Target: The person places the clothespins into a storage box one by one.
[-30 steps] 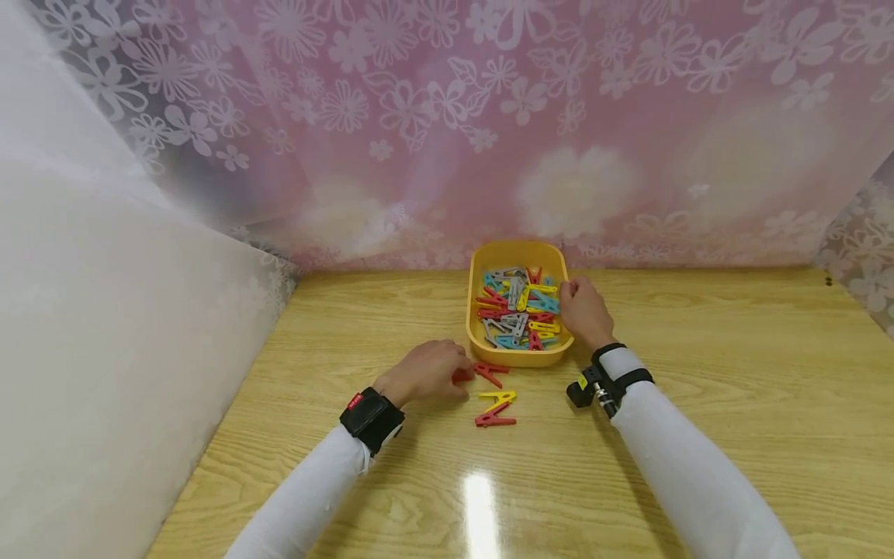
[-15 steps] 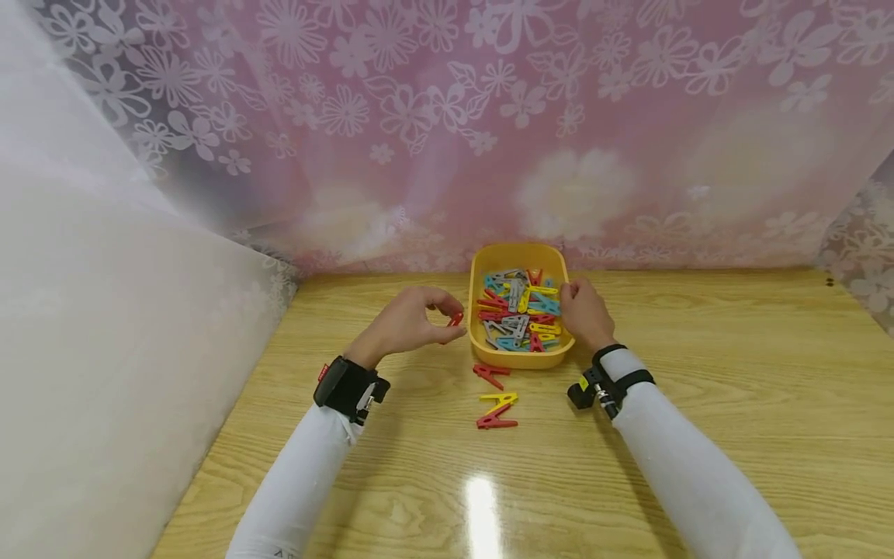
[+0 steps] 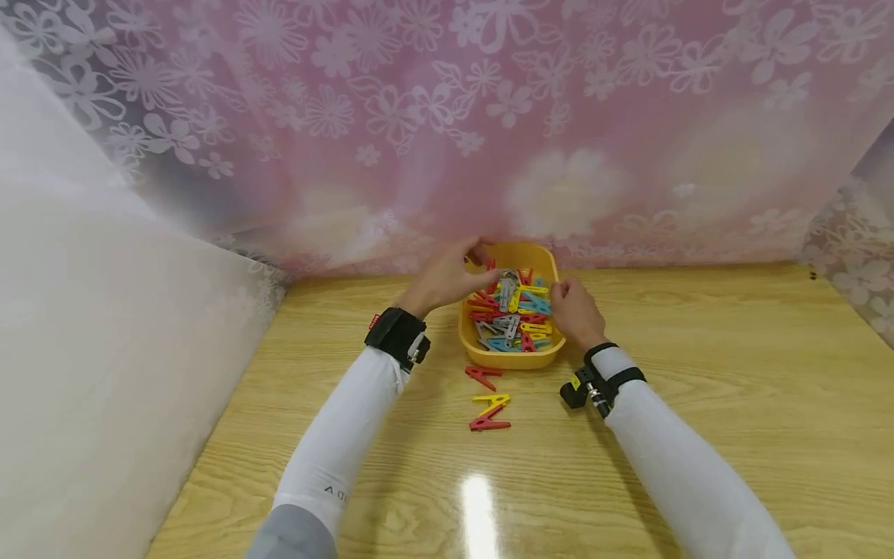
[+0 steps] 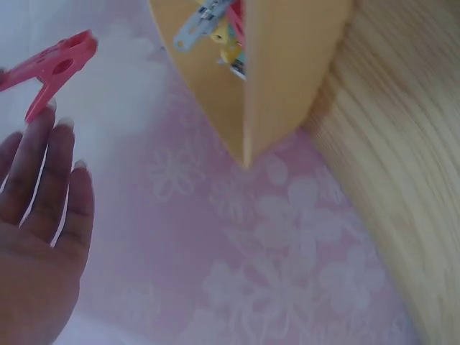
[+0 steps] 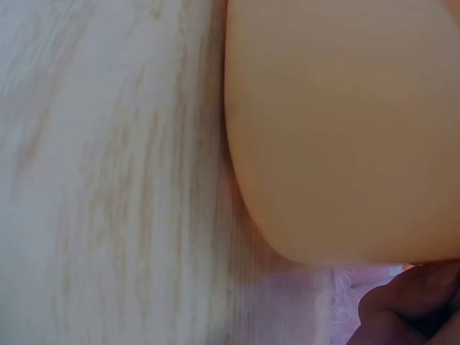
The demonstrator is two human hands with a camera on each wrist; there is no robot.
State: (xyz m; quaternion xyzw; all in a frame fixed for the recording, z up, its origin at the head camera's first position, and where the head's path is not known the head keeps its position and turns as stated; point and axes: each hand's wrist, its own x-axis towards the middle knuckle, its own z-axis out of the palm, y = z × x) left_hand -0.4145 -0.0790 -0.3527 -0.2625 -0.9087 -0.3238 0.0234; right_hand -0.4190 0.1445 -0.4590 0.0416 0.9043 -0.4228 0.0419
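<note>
Where it hung beside the tray [image 3: 469, 341], left hand [image 3: 450, 276] with red clip [image 3: 490, 265], now over it.

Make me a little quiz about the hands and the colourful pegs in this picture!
1. True or false: the left hand pinches a red peg over the far end of the yellow tray.
2. How many pegs lie on the wooden table just in front of the tray?
A. one
B. three
C. six
3. Fill in the blank: the right hand rests at the tray's ____ rim.

Key
1. True.
2. B: a red one, a yellow one and another red one.
3. Right.
</note>
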